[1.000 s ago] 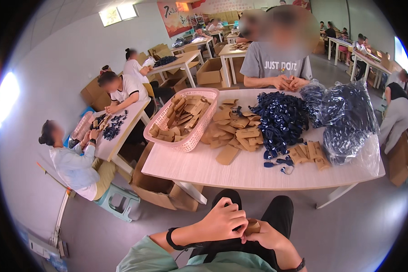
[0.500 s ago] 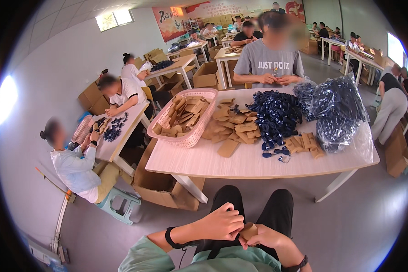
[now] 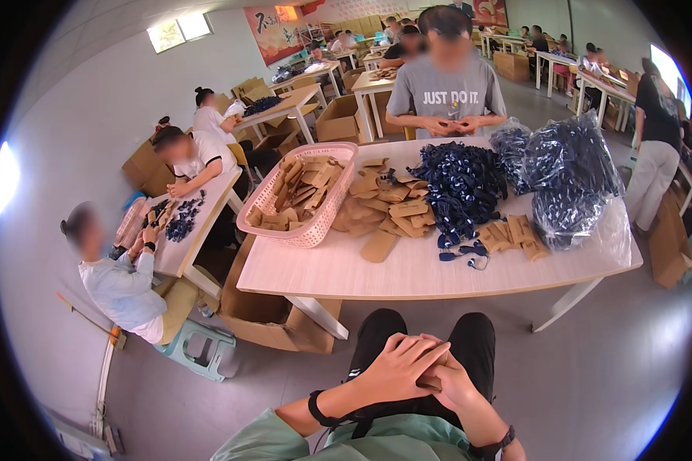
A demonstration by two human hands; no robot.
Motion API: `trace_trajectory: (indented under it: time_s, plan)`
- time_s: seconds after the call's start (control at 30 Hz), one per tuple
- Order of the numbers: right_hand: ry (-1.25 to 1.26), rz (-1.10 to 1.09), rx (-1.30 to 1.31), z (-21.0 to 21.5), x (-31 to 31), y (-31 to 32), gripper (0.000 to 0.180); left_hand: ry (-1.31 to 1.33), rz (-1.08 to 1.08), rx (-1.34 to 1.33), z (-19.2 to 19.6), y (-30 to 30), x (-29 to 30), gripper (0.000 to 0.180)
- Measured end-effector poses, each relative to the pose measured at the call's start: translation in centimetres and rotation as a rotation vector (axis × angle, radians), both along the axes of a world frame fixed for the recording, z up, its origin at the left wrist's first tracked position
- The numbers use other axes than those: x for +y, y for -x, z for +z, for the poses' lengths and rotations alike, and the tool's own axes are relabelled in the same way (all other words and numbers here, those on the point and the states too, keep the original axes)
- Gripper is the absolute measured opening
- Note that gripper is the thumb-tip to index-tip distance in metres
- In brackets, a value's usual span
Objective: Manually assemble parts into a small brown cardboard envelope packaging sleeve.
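Observation:
My left hand [image 3: 400,363] and my right hand [image 3: 455,386] are pressed together over my lap, left fingers lying across the right. A small brown cardboard piece [image 3: 430,381] shows between them, mostly hidden. Both hands are well short of the long pale table [image 3: 407,273]. On it stand a pink basket [image 3: 263,201] of cardboard pieces, a loose pile of brown cardboard pieces [image 3: 392,206], a heap of dark blue corded items [image 3: 461,183] and clear bags [image 3: 577,173] of more of them. A single cardboard piece [image 3: 377,246] lies nearest me.
A person in a grey T-shirt [image 3: 446,92] works at the table's far side. An open cardboard box [image 3: 273,316] sits under its left end. Left of it, a seated person [image 3: 123,284] on a green stool [image 3: 196,346] works at another table. Someone stands at the right [image 3: 655,154].
My hands stay together in my lap, the left fingers now spread further over the right. The view has shifted a little, so the table sits slightly lower in the picture.

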State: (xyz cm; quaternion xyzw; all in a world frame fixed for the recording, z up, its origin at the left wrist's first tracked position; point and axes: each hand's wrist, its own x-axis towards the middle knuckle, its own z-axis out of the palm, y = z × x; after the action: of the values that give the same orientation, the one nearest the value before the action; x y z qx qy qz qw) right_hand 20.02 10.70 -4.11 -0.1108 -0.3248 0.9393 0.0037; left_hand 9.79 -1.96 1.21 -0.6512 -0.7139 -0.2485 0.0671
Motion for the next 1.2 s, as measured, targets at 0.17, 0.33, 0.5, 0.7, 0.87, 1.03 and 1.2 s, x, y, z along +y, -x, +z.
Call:
trace_trajectory:
  time_s: [0.17, 0.33, 0.5, 0.7, 0.87, 1.03, 1.2]
  plan:
    - [-0.026, -0.063, 0.027, -0.4, 0.7, 0.2, 0.049, 0.013, -0.081, -0.110, -1.0, 1.9, 1.2, 0.081]
    - [-0.164, -0.223, 0.105, -2.4, 1.4, -0.2, 0.026, -0.026, -0.145, -0.731, -1.7, 3.3, 0.4, 0.080]
    - [-0.233, -0.363, 0.078, -2.5, 2.6, 0.0, 0.008, -0.064, -0.273, -1.409, -3.8, 3.5, 0.8, 0.083]
    - [-0.360, -0.432, 0.125, 0.9, 4.0, 1.2, 0.010, 0.038, -0.246, -1.817, -3.1, 4.2, 2.4, 0.094]
    - [-0.684, -0.447, 0.109, 0.2, 5.0, 2.6, 0.014, -0.085, 0.000, -1.896, -3.7, 4.3, 3.5, 0.066]
    - [-0.473, -0.408, 0.190, 0.2, 4.7, 3.9, 0.009, -0.189, -0.037, -1.943, -3.7, 4.3, 4.1, 0.058]
    - [-0.001, -0.287, 0.171, 0.4, 3.9, 4.3, 0.022, -0.256, -0.056, -1.876, -3.2, 3.7, 4.7, 0.061]
